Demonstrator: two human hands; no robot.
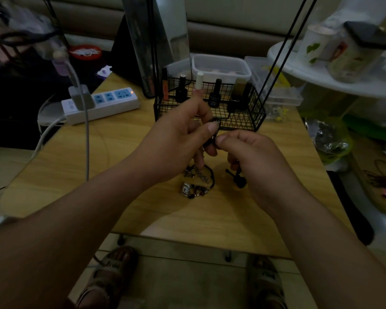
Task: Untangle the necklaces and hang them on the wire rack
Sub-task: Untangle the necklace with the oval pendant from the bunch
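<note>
Necklace tangle (196, 184) just below the grip (215, 136)

No legible writing — only blurred marks.

A pale label on the small black nail-polish bottle (214, 98), standing in the black wire rack (243, 118) at the far edge of the light wooden table (187, 219), carries print too soft to read. The pale lettering on the straps of the two brown sandals (112, 266) below the near edge is smeared as well — and the white power strip with blue sockets (103, 103) by the far left corner shows no readable marking.
</note>
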